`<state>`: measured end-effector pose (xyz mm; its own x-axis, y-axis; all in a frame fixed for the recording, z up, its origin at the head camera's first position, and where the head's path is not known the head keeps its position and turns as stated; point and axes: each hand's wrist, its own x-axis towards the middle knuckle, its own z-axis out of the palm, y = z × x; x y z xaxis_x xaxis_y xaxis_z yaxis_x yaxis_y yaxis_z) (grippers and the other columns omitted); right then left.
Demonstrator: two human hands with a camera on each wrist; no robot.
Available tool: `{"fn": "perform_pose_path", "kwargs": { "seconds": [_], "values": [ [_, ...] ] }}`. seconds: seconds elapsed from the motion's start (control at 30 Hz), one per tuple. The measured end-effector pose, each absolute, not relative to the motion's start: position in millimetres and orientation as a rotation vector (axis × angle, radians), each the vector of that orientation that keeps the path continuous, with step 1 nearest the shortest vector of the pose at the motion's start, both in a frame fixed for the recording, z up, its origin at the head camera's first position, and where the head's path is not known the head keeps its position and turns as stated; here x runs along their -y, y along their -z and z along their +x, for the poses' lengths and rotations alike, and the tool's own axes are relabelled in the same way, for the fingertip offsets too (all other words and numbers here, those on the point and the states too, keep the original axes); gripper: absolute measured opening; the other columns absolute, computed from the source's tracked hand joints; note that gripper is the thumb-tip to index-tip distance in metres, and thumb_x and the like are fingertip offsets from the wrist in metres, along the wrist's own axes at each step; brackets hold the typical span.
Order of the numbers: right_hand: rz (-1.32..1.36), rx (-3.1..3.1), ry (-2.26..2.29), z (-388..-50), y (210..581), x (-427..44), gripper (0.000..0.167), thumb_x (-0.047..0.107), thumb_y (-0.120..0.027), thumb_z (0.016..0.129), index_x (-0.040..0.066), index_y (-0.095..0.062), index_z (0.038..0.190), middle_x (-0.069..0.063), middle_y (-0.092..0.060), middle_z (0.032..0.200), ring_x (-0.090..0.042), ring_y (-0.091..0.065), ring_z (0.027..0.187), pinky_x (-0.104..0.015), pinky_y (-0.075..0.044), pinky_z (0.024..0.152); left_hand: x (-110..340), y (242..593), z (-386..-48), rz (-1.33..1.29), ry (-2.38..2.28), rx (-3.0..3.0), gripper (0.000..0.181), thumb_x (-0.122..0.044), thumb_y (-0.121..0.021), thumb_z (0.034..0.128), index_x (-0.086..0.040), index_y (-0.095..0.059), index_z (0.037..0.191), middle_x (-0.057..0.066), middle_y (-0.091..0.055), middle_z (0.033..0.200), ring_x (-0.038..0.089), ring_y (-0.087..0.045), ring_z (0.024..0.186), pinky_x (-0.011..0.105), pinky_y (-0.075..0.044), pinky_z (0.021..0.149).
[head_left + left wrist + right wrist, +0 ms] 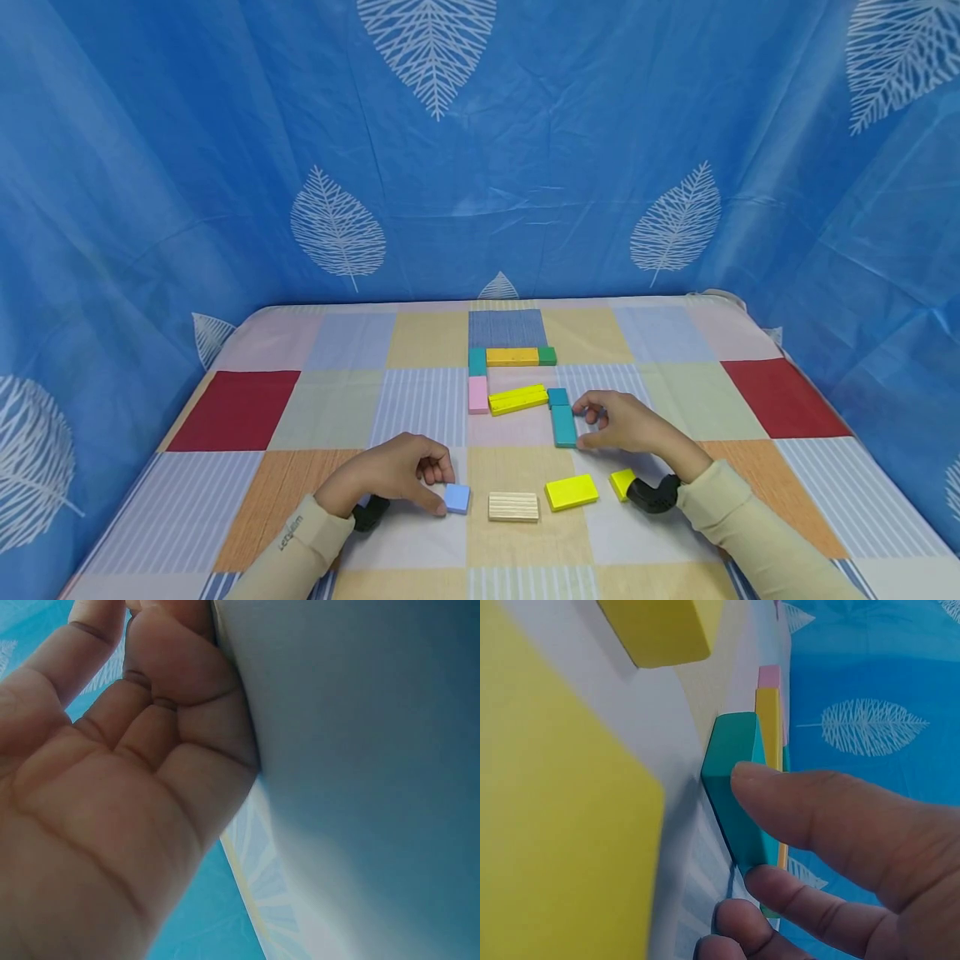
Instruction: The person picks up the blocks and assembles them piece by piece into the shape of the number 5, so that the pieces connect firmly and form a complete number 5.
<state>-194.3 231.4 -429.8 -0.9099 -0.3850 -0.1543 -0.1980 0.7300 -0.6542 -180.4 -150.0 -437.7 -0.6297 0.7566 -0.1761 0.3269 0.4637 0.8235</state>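
My left hand (401,471) rests low over the cloth, thumb and index finger at the left side of a small light blue block (457,498). Its other fingers are curled in; the left wrist view hides the block, so a pinch cannot be confirmed. On the right, my right hand (618,423) is beside a teal rectangular block (564,427) lying flat. In the right wrist view, the thumb touches the side of that teal block (739,810), and the index fingertip is at its far end. A smaller teal block (557,397) adjoins it.
Beyond lie yellow blocks (517,400), a pink block (477,395), another teal block (477,362), an orange-yellow block (512,357) and a green block (547,357). Nearer are a plain wooden block (513,507), a yellow block (572,492) and a partly hidden yellow block (620,482).
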Motion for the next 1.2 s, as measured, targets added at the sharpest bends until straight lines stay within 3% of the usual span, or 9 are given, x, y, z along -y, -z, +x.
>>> {"fn": "perform_pose_path", "kwargs": {
  "seconds": [0.63,0.97,1.2],
  "values": [
    [-0.445,-2.638,0.944,-194,428,-231,0.042,0.012,-0.090,0.087,-0.001,-0.068,0.121,-0.004,-0.059,0.094,-0.019,-0.050,0.077,-0.030,-0.043,0.069,149,437,-180,0.886,-1.064,-2.196,0.022,-0.006,-0.094,0.0820,-0.009,-0.075,0.095,-0.007,-0.061,0.083,0.004,-0.052,0.075,0.023,-0.047,0.071],
    [-0.504,-2.628,1.029,-185,426,-235,0.037,0.013,-0.086,0.093,-0.001,-0.070,0.123,-0.005,-0.066,0.103,-0.018,-0.055,0.082,-0.028,-0.051,0.073,148,436,-180,0.890,-1.055,-2.205,0.023,-0.006,-0.094,0.0815,-0.009,-0.075,0.094,-0.008,-0.060,0.082,0.004,-0.053,0.075,0.022,-0.047,0.072],
    [-0.789,-2.631,1.149,-182,431,-239,0.027,0.010,-0.080,0.098,-0.001,-0.073,0.121,-0.007,-0.071,0.109,-0.014,-0.060,0.091,-0.029,-0.056,0.080,148,436,-179,0.876,-1.051,-2.210,0.023,-0.006,-0.094,0.0816,-0.009,-0.075,0.094,-0.008,-0.061,0.082,0.004,-0.053,0.075,0.022,-0.047,0.072]
  ]
}}
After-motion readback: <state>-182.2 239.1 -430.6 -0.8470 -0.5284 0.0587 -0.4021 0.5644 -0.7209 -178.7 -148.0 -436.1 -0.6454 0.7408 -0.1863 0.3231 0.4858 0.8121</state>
